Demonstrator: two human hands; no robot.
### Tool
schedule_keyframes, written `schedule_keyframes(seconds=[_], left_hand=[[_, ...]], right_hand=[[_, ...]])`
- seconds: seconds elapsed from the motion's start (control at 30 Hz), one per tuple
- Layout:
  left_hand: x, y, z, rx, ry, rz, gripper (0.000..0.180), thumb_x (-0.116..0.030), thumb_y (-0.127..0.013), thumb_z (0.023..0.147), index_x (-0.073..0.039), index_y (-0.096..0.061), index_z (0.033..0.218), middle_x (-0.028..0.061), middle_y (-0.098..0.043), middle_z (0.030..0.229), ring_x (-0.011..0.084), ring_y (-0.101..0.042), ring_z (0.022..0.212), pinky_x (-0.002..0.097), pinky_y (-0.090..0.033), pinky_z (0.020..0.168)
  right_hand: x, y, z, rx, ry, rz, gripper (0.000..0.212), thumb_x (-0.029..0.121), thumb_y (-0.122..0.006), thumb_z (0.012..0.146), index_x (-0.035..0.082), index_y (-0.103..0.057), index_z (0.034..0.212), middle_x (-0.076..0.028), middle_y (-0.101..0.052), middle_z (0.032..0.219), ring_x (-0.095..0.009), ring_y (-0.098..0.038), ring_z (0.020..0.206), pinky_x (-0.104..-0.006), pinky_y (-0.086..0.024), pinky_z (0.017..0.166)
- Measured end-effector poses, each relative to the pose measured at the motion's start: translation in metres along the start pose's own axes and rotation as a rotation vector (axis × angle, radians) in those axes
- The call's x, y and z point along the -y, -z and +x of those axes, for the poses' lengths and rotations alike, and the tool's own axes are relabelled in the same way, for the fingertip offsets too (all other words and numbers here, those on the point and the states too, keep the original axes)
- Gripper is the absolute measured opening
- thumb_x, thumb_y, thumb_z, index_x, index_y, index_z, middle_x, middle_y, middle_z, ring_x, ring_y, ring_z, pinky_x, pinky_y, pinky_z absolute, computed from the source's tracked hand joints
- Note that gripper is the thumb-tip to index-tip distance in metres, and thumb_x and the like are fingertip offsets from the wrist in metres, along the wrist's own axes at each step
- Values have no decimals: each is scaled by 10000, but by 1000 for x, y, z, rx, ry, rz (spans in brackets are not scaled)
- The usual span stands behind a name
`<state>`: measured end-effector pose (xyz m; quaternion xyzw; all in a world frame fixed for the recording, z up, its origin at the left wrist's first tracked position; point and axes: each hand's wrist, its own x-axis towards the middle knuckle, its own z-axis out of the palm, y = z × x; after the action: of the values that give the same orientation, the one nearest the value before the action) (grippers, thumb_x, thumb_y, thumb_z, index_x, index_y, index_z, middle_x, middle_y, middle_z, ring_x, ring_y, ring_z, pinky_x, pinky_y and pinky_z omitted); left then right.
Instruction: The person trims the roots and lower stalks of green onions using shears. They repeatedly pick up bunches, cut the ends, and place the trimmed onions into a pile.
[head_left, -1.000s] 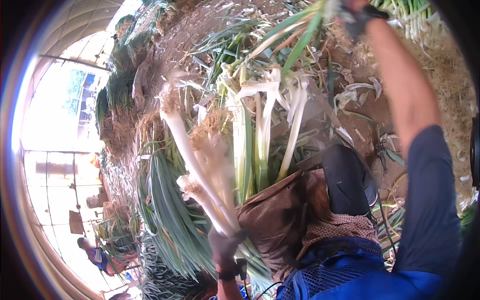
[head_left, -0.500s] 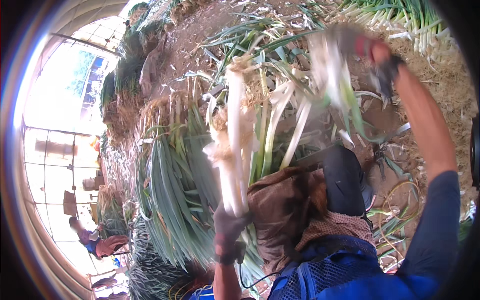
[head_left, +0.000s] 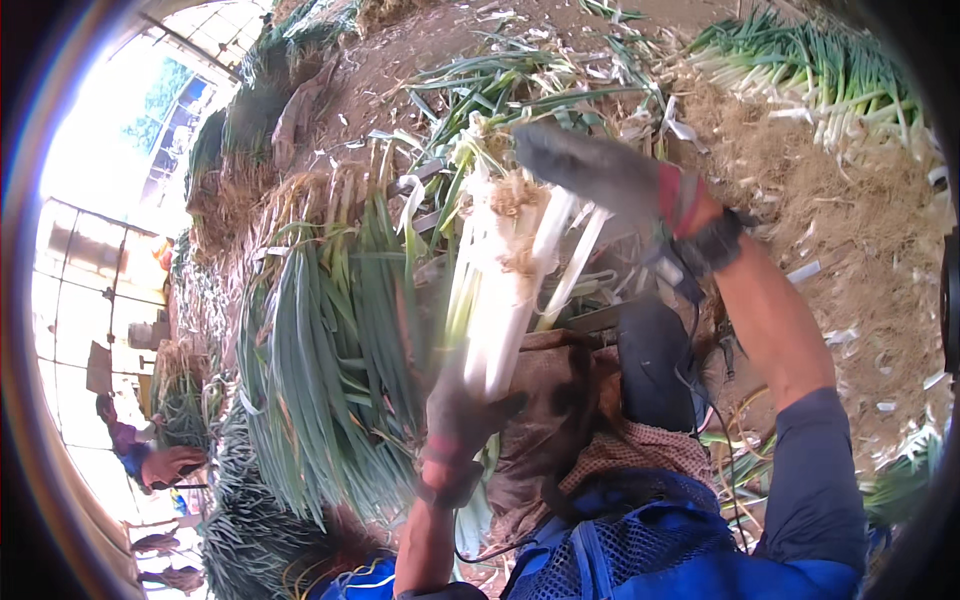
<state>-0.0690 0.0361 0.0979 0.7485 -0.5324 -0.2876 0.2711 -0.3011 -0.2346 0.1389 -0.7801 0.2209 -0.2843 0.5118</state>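
Observation:
My left hand [head_left: 462, 412], in a grey glove, is closed round a bundle of thick green onions [head_left: 500, 310]. The bundle stands up from the fist, with white stalks and brown, shaggy roots at the top. Above and right of those roots, my gloved right hand [head_left: 590, 172] is stretched out flat, slightly blurred, with nothing visible in it. Behind the bundle, loose white stalks [head_left: 578, 270] lean beside a brown cloth [head_left: 545, 430] over my lap. Left of it lies a large heap of unpeeled green onions [head_left: 330, 350], roots away from me and leaves towards me.
Peeled green onions [head_left: 830, 75] lie in a row at the far right. Stripped leaves [head_left: 490, 85] litter the earth floor ahead. More bundles [head_left: 250, 130] line the left side. Another person [head_left: 150, 455] sits at far left. A cable [head_left: 700, 400] hangs along my right side.
My right hand has come back leftward from the far right to above the bundle's roots; the pale stripped leaves at it are gone from it. The held bundle has shifted slightly right and lower.

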Motion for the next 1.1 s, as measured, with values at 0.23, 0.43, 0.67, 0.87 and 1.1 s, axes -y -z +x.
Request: schedule_keyframes(seconds=[0.23,0.43,0.67,0.87,1.1], left_hand=[[-7,-25,-5,-93,-123,229,996,-327,-953,696,-25,-486,1521,240,-709,1238,421,-717,1079,497,-588,899],[-6,-56,-3,-169,-208,367,978,-334,-896,720,-21,-457,1536,222,-687,1196,430,-704,1024,533,-574,853],[-4,-55,-5,-206,-288,383,914,-310,-892,712,-32,-492,1485,195,-678,1081,416,-695,940,528,-562,787],[-10,-61,-1,-164,-353,354,864,-311,-880,726,-30,-502,1450,193,-672,1104,414,-687,961,526,-556,780],[-8,-73,-8,-213,-345,359,807,-434,-859,786,-53,-517,1411,163,-638,1223,385,-645,1122,524,-528,881]], right_hand=[[40,9,-33,36,-132,-683,1045,889,-475,923,-28,-584,1412,-230,-578,1431,-379,-538,1374,-473,-363,1216],[53,-45,-56,-3,-115,-1254,560,609,-666,925,62,-754,1008,-144,-714,1016,-311,-636,1133,-493,-388,1089],[21,116,-55,-571,-825,-1366,414,428,-639,1001,68,-750,1171,-189,-750,1168,-318,-725,1122,-463,-543,1006],[-13,130,-86,-465,-226,-769,762,596,-584,1040,36,-511,1552,-223,-557,1539,-354,-527,1440,-443,-407,1204],[-4,33,-72,118,-145,-412,722,524,-571,1076,84,-423,1629,-138,-476,1639,-266,-437,1522,-398,-316,1285]])
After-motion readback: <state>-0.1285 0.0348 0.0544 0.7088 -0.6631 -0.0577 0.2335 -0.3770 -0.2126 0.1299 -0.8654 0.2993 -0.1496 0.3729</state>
